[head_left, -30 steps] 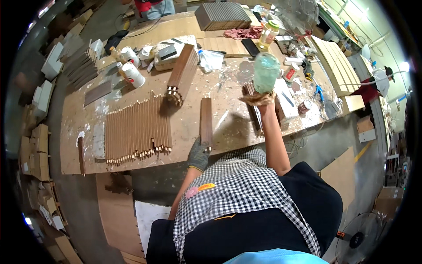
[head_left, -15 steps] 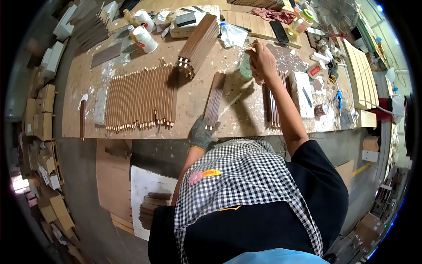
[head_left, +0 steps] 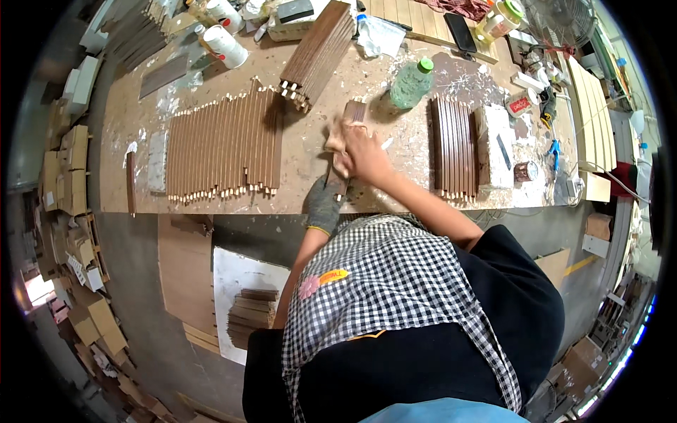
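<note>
My left hand point(head_left: 323, 203), in a grey glove, grips the near end of a few brown wooden strips point(head_left: 354, 111) by the table's front edge. My bare right hand point(head_left: 367, 156) is closed on a crumpled tan cloth point(head_left: 336, 143) and presses it onto these strips, covering their middle. Blur hides some finger detail. Behind the right hand stands a green plastic bottle point(head_left: 410, 87) with a green cap. A wide row of brown strips with pale ends point(head_left: 222, 144) lies to the left, and a smaller row point(head_left: 453, 148) to the right.
A tall stack of brown strips point(head_left: 321, 53) lies at the back middle. White containers point(head_left: 227, 49) stand back left. Beside the right row are a white block point(head_left: 493, 148), a small jar point(head_left: 525, 171) and blue-handled pliers point(head_left: 554, 155). A phone point(head_left: 460, 32) lies further back.
My right hand has come down and left with the cloth, from by the green bottle onto the strips. The bottle now shows fully. My left hand still grips the strips' near end.
</note>
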`<action>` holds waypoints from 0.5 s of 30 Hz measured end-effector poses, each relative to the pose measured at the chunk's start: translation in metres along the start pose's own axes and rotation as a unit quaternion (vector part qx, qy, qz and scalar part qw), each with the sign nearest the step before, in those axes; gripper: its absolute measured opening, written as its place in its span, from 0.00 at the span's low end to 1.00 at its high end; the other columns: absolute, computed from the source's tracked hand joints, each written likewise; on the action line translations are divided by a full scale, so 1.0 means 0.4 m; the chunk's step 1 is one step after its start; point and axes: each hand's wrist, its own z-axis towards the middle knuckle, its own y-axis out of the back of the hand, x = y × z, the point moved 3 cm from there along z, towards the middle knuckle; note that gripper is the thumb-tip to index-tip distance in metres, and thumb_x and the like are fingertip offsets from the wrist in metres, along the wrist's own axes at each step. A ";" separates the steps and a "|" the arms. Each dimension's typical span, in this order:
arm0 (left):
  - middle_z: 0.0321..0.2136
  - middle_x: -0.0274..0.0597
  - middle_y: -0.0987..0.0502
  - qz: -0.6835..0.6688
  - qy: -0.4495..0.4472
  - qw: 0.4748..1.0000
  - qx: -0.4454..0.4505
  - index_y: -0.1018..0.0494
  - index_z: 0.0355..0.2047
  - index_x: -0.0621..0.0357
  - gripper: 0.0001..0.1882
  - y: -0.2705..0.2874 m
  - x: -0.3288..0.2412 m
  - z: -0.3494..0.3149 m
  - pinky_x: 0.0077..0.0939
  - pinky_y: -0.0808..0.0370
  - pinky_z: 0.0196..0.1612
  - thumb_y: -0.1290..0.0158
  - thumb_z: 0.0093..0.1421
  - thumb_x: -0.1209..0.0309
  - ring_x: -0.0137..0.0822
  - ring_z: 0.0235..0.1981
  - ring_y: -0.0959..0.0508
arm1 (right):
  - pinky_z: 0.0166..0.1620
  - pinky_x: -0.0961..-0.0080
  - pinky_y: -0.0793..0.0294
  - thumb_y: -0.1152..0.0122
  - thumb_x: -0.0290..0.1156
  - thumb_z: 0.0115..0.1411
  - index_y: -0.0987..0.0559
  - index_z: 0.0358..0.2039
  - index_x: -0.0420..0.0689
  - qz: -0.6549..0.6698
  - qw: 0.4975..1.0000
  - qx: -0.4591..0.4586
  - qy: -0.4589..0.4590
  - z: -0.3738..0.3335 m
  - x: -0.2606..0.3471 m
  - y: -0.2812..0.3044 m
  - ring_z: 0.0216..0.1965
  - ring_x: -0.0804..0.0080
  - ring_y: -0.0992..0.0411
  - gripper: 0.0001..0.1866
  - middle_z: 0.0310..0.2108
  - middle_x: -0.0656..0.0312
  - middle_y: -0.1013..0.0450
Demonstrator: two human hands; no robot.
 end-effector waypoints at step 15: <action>0.44 0.43 0.24 0.026 -0.002 1.000 -0.012 0.31 0.56 0.64 0.20 -0.004 -0.003 0.017 0.28 0.20 0.40 0.48 0.63 0.74 0.36 0.38 0.22 | 0.73 0.65 0.53 0.56 0.36 0.68 0.41 0.67 0.36 -0.193 0.973 0.031 0.126 -0.031 -0.008 -0.128 0.71 0.57 0.47 0.30 0.69 0.47 0.46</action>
